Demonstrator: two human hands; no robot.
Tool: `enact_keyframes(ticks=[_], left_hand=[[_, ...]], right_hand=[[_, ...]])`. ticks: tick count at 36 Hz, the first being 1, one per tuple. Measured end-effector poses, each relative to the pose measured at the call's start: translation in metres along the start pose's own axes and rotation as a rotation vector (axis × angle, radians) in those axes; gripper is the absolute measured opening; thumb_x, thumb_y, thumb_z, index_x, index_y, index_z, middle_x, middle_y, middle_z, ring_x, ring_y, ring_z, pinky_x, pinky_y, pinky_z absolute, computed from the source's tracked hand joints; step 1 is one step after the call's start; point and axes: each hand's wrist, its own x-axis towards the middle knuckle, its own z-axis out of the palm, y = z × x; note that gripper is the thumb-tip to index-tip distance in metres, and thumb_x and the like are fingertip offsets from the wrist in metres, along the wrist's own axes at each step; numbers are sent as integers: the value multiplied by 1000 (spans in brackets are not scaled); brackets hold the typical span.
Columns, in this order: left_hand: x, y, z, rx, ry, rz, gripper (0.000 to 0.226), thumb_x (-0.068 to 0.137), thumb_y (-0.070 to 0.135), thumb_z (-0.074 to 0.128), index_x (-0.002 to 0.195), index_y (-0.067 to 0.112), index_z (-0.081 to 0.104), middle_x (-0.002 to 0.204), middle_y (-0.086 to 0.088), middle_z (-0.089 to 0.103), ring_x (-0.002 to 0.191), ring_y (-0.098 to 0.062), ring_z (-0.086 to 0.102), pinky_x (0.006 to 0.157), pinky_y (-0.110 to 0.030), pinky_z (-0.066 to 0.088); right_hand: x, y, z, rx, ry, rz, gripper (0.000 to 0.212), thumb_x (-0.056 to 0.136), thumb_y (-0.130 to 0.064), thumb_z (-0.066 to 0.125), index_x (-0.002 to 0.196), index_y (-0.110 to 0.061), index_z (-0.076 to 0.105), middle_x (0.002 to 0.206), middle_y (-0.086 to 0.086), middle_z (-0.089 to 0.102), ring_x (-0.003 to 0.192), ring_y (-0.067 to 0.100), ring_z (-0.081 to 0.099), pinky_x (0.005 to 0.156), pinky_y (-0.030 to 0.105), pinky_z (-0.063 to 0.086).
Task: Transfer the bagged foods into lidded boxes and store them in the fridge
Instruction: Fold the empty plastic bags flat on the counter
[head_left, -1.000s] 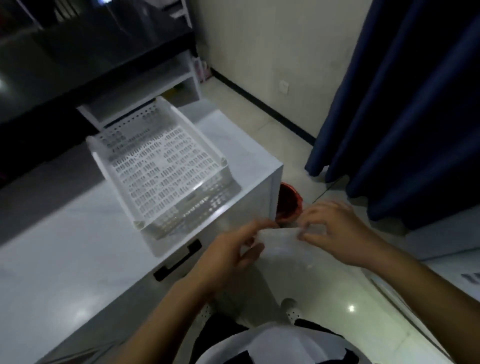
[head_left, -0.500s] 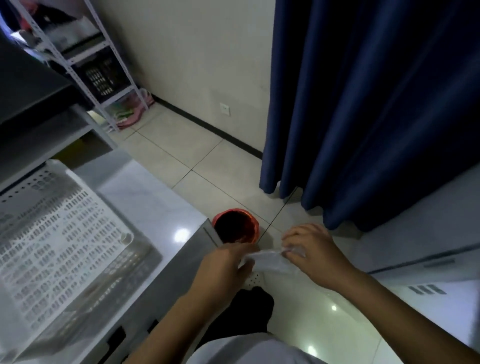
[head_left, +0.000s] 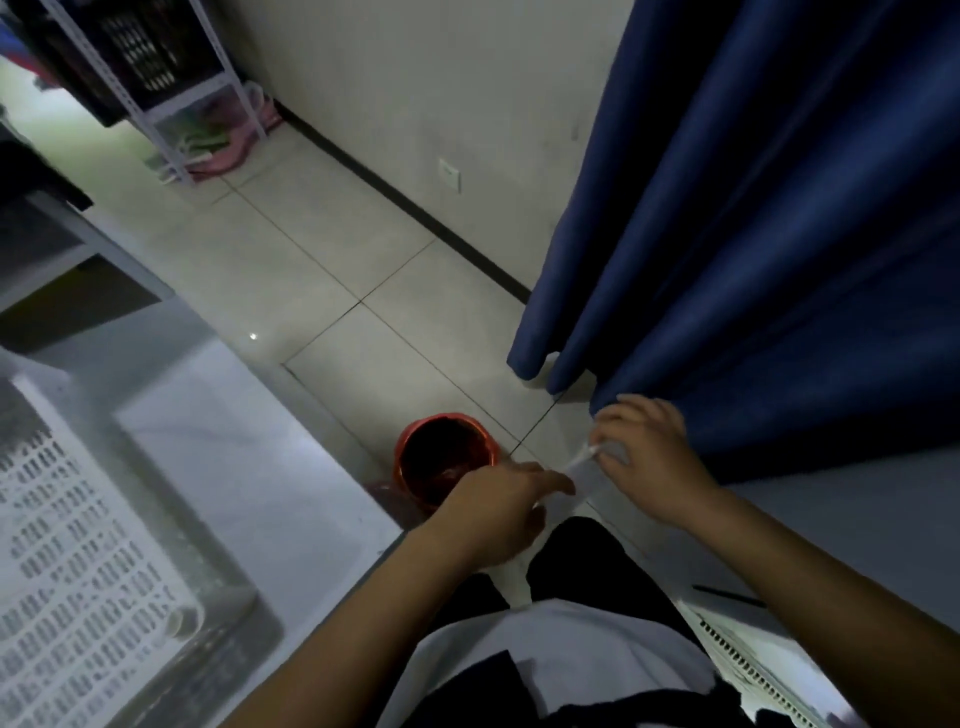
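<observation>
A thin clear plastic bag (head_left: 582, 462), flattened and seemingly empty, is stretched between my two hands over the floor. My left hand (head_left: 498, 512) grips its lower end. My right hand (head_left: 644, 457) pinches its upper end. Both hands hover just right of a red bin (head_left: 415, 441) with a dark inside, which stands on the floor by the counter's corner. No lidded box and no fridge are in view.
A white counter (head_left: 218, 467) fills the left, with a white perforated basket (head_left: 67, 571) on it. A dark blue curtain (head_left: 753, 234) hangs at the right. A metal shelf rack (head_left: 156, 104) stands at the far left wall. Pale floor tiles lie between.
My view has swung right, from the counter to the floor and curtain. The bag has gone from spread wide to a narrow strip, and both hands have moved beside the red bin.
</observation>
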Motion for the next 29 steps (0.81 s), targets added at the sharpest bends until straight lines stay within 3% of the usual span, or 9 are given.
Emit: enact_keyframes(ticks=[3,5,7,10,14,19,25,29], left_hand=[[14,-14,3,-23,-17,-107,47,96,22,56,142,32,51,130,-3,63,112,-25,60,89,-43,53],[23,-24,8,-46,1,-200,48,96,24,56,143,31,50,131,-4,64,115,-25,59,89,-42,53],[31,-33,15,-83,15,-308,50,96,26,56,145,29,47,133,-3,63,119,-25,56,91,-40,52],[46,-46,29,-170,23,-504,52,97,30,56,147,26,45,136,-3,61,121,-26,55,92,-37,50],[83,-66,50,-355,22,-795,50,99,42,52,145,24,47,136,-7,61,123,-28,56,94,-37,50],[134,-113,85,-556,46,-1045,51,99,42,51,144,17,51,137,-16,59,125,-31,54,99,-37,47],[183,-182,142,-716,-62,-1203,51,101,37,48,147,15,45,141,-17,55,127,-35,54,101,-39,45],[213,-244,188,-743,-114,-1249,44,101,32,47,139,10,51,137,-20,58,123,-35,56,99,-39,48]], right_hand=[[42,-1,11,-80,-81,-99,17,92,-17,62,105,-22,73,139,-1,56,143,24,30,116,41,14],[73,0,20,-124,-130,-156,30,94,-23,60,123,-26,66,153,0,44,148,25,22,118,46,13],[103,3,31,-161,-197,-184,52,95,-31,57,145,-31,45,164,-2,23,151,25,11,120,48,11],[141,10,46,-112,-324,-167,67,96,-38,53,156,-33,22,167,0,8,153,24,4,121,49,11],[176,28,75,-4,-477,-51,69,95,-48,50,156,-33,20,167,1,12,152,25,13,119,51,17],[210,71,125,-77,-671,-30,70,94,-55,49,156,-34,21,166,1,15,151,22,18,117,47,22],[254,121,190,-214,-845,-6,70,95,-55,45,156,-34,18,166,0,14,148,26,24,114,45,25],[284,150,242,-177,-878,58,68,96,-51,49,155,-33,21,165,0,17,146,27,27,115,47,29]])
